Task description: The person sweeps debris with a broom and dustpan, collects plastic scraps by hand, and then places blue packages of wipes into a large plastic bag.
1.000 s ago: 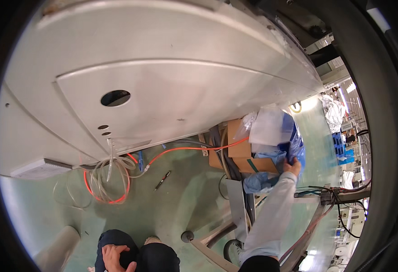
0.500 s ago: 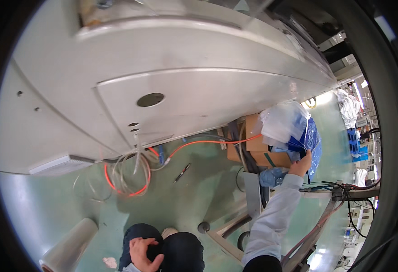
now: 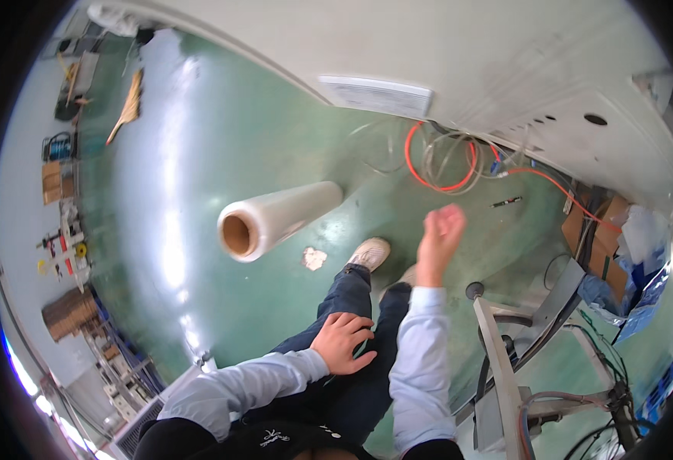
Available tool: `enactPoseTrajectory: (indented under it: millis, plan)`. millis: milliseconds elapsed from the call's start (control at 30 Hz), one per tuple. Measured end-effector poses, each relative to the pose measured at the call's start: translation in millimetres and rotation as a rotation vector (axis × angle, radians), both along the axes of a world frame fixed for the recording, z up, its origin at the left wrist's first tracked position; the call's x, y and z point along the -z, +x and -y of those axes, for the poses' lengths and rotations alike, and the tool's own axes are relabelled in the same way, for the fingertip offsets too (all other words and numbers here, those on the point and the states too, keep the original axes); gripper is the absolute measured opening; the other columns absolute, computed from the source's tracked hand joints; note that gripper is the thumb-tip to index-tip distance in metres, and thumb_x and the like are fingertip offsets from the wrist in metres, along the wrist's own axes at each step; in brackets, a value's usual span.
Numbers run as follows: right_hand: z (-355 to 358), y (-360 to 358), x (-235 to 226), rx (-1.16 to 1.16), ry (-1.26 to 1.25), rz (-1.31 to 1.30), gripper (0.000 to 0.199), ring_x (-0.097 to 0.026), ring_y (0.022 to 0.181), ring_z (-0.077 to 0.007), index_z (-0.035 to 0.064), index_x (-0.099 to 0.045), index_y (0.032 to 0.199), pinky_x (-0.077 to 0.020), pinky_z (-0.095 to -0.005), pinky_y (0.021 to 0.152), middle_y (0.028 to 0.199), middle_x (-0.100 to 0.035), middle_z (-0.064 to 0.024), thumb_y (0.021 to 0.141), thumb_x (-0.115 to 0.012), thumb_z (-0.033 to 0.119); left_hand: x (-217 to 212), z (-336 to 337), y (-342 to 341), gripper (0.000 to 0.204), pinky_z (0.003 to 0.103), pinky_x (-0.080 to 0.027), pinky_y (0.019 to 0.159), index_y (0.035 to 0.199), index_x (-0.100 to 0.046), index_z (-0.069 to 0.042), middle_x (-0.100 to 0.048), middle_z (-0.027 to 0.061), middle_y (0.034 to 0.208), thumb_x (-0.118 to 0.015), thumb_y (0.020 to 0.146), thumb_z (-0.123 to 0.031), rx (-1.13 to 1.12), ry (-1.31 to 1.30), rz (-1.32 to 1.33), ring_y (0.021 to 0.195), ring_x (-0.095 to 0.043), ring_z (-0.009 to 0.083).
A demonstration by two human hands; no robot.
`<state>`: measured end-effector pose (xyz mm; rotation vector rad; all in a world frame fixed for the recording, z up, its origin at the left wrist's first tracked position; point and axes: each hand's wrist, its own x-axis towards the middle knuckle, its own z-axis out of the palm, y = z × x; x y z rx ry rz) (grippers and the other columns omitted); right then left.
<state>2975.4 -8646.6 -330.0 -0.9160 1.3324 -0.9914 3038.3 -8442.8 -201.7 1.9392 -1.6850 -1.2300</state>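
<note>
Green floor (image 3: 198, 230) is seen across the left and centre of the frame, glare streak running down it. Clutter and a broom-like tool (image 3: 128, 110) are stacked at the upper left edge.

Roll of clear stretch film (image 3: 279, 218) is laid on its side on the floor, centre-left, cardboard core end turned toward the camera. Nothing is touching it. A crumpled scrap (image 3: 314, 258) is seen just right of it, near a white shoe (image 3: 369, 252).

Left hand (image 3: 343, 342) is rested flat on the dark trouser thigh, lower centre; grip spread, nothing held.

Right hand (image 3: 438, 236) is raised in mid-air at centre, above the floor, blurred; fingers look loosely curled, nothing held, well apart from the roll.

Orange cable loop (image 3: 437, 162) and pale cables are coiled on the floor at upper centre-right, below a large white machine housing (image 3: 505, 69). Cardboard boxes (image 3: 597, 234) and blue plastic are piled at the right edge. A grey metal frame (image 3: 505, 376) is set at lower right.
</note>
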Motion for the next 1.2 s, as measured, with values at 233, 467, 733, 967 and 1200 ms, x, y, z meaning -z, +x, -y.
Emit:
enactPoseTrajectory:
  millis: [233, 467, 733, 967, 1200]
  plan:
    - [-206, 12, -82, -0.639, 0.207, -0.177, 0.030, -0.053, 0.075, -0.0111, 0.0013, -0.047, 0.107, -0.0458, -0.0251, 0.068, 0.093, -0.052, -0.0053, 0.082, -0.060, 0.010, -62, -123, 35, 0.035, 0.054, -0.023, 0.101, 0.088, -0.066, -0.014, -0.057, -0.0011, 0.112, -0.057, 0.073, -0.045, 0.159, 0.127, 0.263, 0.117, -0.041, 0.0219]
    - [-259, -83, -184, -1.309, 0.121, -0.894, 0.032, -0.062, 0.080, -0.0285, 0.0033, -0.060, 0.095, -0.0489, -0.0388, 0.071, 0.086, -0.064, -0.0140, 0.078, -0.062, 0.030, -79, -246, 188, 0.035, 0.055, -0.025, 0.099, 0.092, -0.066, -0.018, -0.058, 0.0010, 0.109, -0.053, 0.077, -0.047, -0.284, 0.316, 0.255, 0.109, -0.047, 0.0247]
    - [-239, 124, -308, -1.436, 0.068, -1.160, 0.035, -0.061, 0.086, -0.0320, 0.0060, -0.060, 0.100, -0.0484, -0.0423, 0.075, 0.091, -0.064, -0.0138, 0.079, -0.058, 0.035, -139, -379, 419, 0.037, 0.039, -0.043, 0.091, 0.098, -0.067, -0.016, -0.055, 0.0125, 0.114, -0.055, 0.077, -0.044, -0.779, 0.678, 0.076, 0.107, -0.052, 0.0310]
    - [-208, 315, -361, -1.297, 0.207, -0.814, 0.031, -0.063, 0.083, -0.0265, 0.0057, -0.060, 0.101, -0.0492, -0.0348, 0.073, 0.090, -0.065, -0.0130, 0.082, -0.059, 0.029, -164, -305, 552, 0.036, 0.040, -0.041, 0.092, 0.098, -0.065, -0.014, -0.055, 0.0154, 0.112, -0.057, 0.077, -0.042, -0.842, 0.522, 0.014, 0.106, -0.052, 0.0323]
    - [-97, 450, -345, -1.437, 0.039, -0.865, 0.033, -0.061, 0.087, -0.0311, 0.0043, -0.060, 0.101, -0.0474, -0.0402, 0.077, 0.090, -0.064, -0.0143, 0.079, -0.060, 0.029, -224, -91, 678, 0.037, 0.040, -0.043, 0.087, 0.101, -0.064, -0.010, -0.059, 0.0170, 0.102, -0.055, 0.079, -0.039, -0.519, 0.255, -0.127, 0.099, -0.055, 0.0343]
